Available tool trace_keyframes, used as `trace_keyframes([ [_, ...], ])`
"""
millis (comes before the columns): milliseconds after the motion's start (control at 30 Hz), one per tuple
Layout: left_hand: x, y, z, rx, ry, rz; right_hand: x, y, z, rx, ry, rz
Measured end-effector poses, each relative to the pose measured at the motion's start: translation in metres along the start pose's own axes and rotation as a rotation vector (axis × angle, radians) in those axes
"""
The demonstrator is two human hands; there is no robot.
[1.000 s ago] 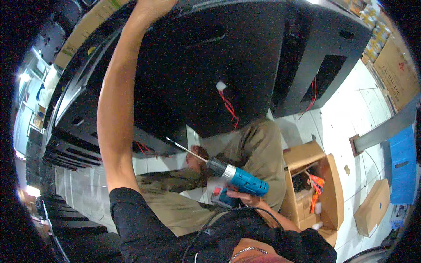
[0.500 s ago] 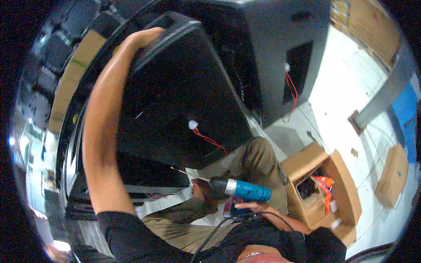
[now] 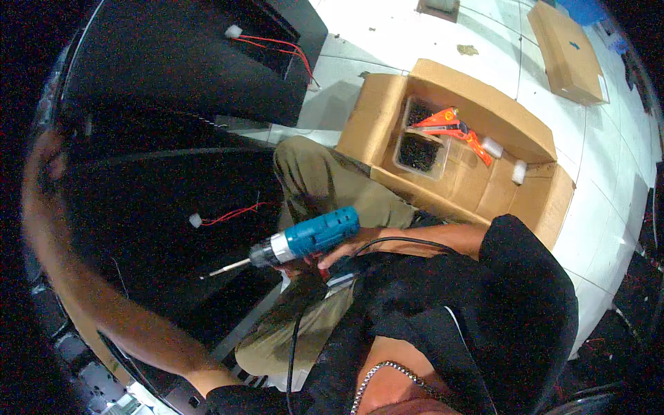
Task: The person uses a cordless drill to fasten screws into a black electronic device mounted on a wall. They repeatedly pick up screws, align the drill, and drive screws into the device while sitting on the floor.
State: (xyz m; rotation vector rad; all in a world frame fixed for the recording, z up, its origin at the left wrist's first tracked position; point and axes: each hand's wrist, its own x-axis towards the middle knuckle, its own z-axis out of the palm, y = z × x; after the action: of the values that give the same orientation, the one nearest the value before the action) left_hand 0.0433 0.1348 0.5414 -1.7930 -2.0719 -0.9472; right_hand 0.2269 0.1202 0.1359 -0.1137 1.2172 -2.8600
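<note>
White floor tiles (image 3: 387, 38) spread across the far side and the right, with a flat carton (image 3: 568, 59) lying far right. The cordless drill (image 3: 321, 232) has a teal body, a silver collar, a dark chuck and a long slim bit pointing left; it is near the middle, above the person's lap. The right hand (image 3: 339, 257) is closed around its grip, partly hidden. The left hand (image 3: 52, 155), far left by a black panel (image 3: 145, 181), is dark and blurred; how open it is, or whether it grips anything, I cannot tell. Red wires (image 3: 232, 213) with a white connector lie against the panel. A bent knee (image 3: 311, 162) stands between the drill and an open cardboard box (image 3: 477, 183) holding an orange-handled tool (image 3: 477, 146).
</note>
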Motion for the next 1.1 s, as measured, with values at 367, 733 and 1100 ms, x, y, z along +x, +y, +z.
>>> trace_keyframes([
  [367, -0.107, 0.049, 0.372, -0.143, -1.782, 0.186, 0.004, 0.004, -0.01, 0.059, 0.009, -0.152],
  [733, -0.141, 0.055, 0.397, 0.145, -1.426, 0.281, -0.012, 0.093, -0.056, -0.276, 0.104, -0.172],
  [1100, -0.169, 0.047, 0.41, 0.055, -1.18, 0.33, -0.011, 0.104, -0.048, -0.354, 0.104, -0.193],
])
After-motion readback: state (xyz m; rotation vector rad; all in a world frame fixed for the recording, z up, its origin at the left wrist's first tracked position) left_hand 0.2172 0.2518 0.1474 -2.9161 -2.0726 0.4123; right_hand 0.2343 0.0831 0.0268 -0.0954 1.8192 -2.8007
